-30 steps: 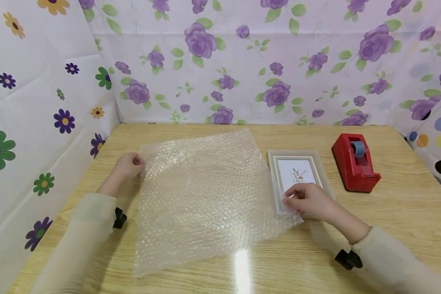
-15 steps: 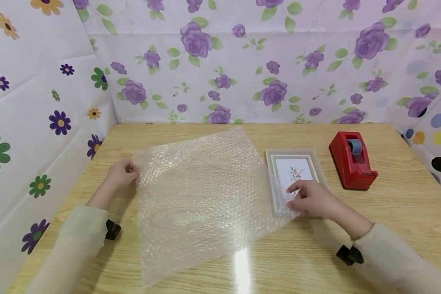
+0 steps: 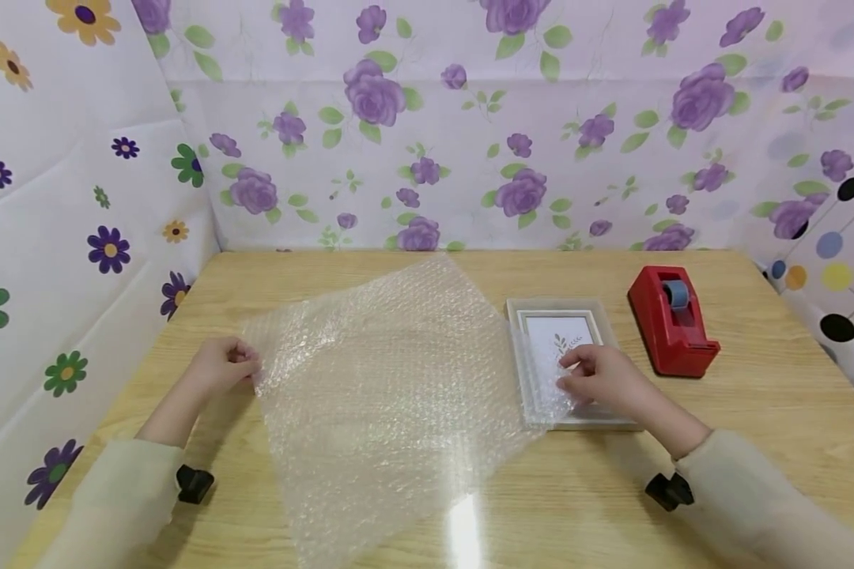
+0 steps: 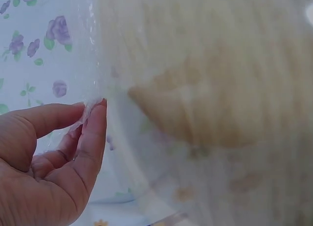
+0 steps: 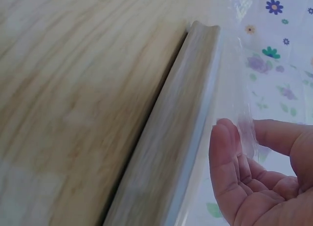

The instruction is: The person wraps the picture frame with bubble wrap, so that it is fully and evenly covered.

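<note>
Right hand (image 3: 607,383) near the front, thumb and curled fingers gathered round the corner of the bubble wrap (image 3: 391,379); over on the other side the left hand (image 3: 222,365) pinches the opposite edge between thumb and fingertips. To handle this sheet well, I'd draw both grips apart evenly, light but firm, so the film runs flat without creasing, and I'd lift that right corner clear, since it could snag on what's beneath. And where's the wrap? Right between the two hands, across the table (image 3: 761,403), its near end running out of the head view, its right side overlapping the picture frame (image 3: 565,328). That frame lies face up, directly under and just beyond the right hand; any contact between the two, I can't make out. Further right, apart from both hands, stands the red tape dispenser (image 3: 683,348) with its blue roll, and behind everything hangs the floral cloth (image 3: 462,142), purple roses all over.
</note>
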Demonstrator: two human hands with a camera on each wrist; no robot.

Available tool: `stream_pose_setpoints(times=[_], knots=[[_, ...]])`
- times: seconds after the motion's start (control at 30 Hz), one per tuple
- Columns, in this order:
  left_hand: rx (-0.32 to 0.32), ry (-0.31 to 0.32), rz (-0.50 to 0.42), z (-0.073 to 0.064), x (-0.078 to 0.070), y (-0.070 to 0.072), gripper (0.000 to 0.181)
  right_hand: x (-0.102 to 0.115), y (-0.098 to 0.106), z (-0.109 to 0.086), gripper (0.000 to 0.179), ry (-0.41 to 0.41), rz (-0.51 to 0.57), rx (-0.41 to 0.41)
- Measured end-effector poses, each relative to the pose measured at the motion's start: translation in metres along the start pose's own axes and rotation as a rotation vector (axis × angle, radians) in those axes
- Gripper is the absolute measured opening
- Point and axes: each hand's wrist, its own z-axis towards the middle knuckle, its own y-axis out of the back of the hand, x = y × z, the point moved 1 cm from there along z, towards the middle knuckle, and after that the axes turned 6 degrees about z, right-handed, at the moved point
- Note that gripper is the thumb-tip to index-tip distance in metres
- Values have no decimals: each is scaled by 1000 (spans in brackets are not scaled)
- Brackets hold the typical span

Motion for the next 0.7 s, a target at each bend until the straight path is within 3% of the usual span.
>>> stream_pose_setpoints(times=[0.23, 0.4, 0.7], knots=[[-10, -5, -56, -11, 0, -7, 19, -6, 3, 4, 32, -11, 13, -42], [18, -5, -86, -14, 0, -7, 21, -7, 9, 9, 33, -14, 30, -52], [72, 13, -201, -21, -2, -10, 23, -7, 19, 19, 33, -32, -44, -80]])
